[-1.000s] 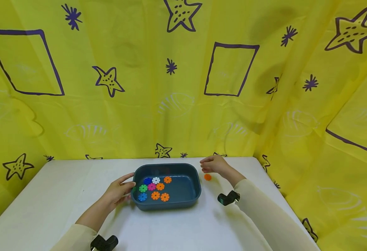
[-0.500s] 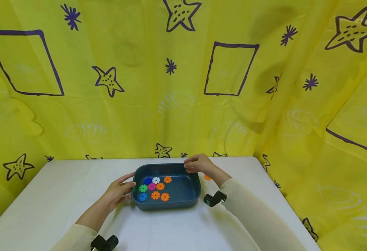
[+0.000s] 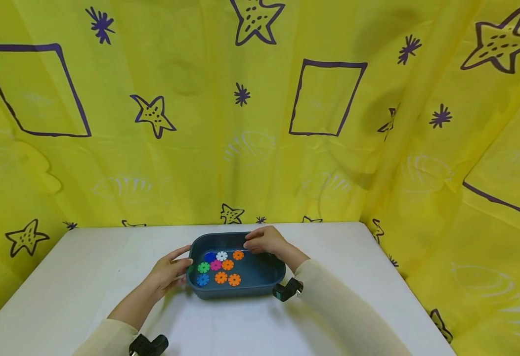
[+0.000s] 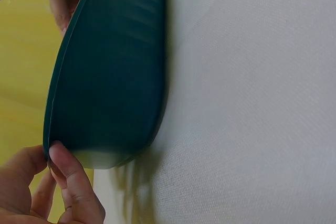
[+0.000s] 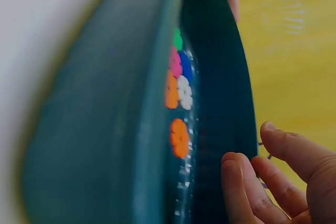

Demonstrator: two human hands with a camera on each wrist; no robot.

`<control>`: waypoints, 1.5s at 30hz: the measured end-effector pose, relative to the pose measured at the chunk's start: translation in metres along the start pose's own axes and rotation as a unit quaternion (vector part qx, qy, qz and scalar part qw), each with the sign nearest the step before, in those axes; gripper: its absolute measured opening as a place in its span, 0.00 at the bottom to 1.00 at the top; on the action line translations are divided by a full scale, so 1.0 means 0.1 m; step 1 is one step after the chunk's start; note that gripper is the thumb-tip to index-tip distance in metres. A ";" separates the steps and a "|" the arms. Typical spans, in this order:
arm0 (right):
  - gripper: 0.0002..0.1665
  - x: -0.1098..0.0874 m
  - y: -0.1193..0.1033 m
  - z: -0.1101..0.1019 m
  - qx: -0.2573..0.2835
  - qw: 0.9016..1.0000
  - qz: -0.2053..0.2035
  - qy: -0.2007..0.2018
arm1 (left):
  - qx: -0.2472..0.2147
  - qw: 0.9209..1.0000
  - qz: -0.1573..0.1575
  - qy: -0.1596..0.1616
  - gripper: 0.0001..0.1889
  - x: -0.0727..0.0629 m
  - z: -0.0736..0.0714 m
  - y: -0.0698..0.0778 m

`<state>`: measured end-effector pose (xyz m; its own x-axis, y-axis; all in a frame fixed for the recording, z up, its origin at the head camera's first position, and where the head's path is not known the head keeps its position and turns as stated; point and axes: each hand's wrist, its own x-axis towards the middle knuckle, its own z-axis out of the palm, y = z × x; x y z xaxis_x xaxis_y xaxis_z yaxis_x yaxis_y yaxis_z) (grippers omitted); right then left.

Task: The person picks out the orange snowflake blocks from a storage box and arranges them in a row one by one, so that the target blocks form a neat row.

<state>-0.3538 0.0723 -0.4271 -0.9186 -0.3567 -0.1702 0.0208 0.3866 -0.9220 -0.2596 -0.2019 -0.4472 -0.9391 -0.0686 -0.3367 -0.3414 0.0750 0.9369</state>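
Note:
A dark teal oblong tray (image 3: 260, 291) rests on the white table, with several small notched plastic discs inside: orange (image 3: 221, 277), pink (image 3: 215, 265), green (image 3: 203, 267), white (image 3: 222, 255) and blue (image 3: 202, 280). My left hand (image 3: 167, 273) grips the tray's left end; in the left wrist view the thumb (image 4: 68, 166) presses near its rim. Over the tray's far right part hangs my right hand (image 3: 266, 241), fingers loosely bent. In the right wrist view nothing shows between its fingers (image 5: 294, 150), though the inner side of the thumb is hidden.
Right of the tray, a sliver of another orange disc (image 3: 296, 248) peeks out behind my right wrist. The white table (image 3: 108, 262) meets a yellow printed curtain (image 3: 197, 163) at its back and sides.
My right hand has moved left, from above the orange disc on the table to over the tray. My left hand, the tray and the visible discs inside stay put.

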 end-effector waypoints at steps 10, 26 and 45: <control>0.21 0.06 0.14 0.12 -0.030 0.999 -0.011 -0.002 | -0.007 1.000 -0.002 -0.001 0.30 0.00 0.00 0.00; 0.18 0.14 0.18 0.28 -0.094 0.995 0.003 0.028 | -0.008 1.000 -0.007 -0.002 0.29 0.01 0.00 -0.01; 0.16 0.18 0.29 0.50 -0.135 0.981 -0.036 0.132 | -0.005 1.000 -0.002 -0.005 0.29 0.01 0.00 -0.01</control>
<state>-0.3502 0.0347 -0.4743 -0.9849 -0.1716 0.0211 -0.1203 0.5925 -0.7965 -0.2600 -0.2023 -0.4483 -0.9381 -0.0585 -0.3413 -0.3447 0.0639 0.9365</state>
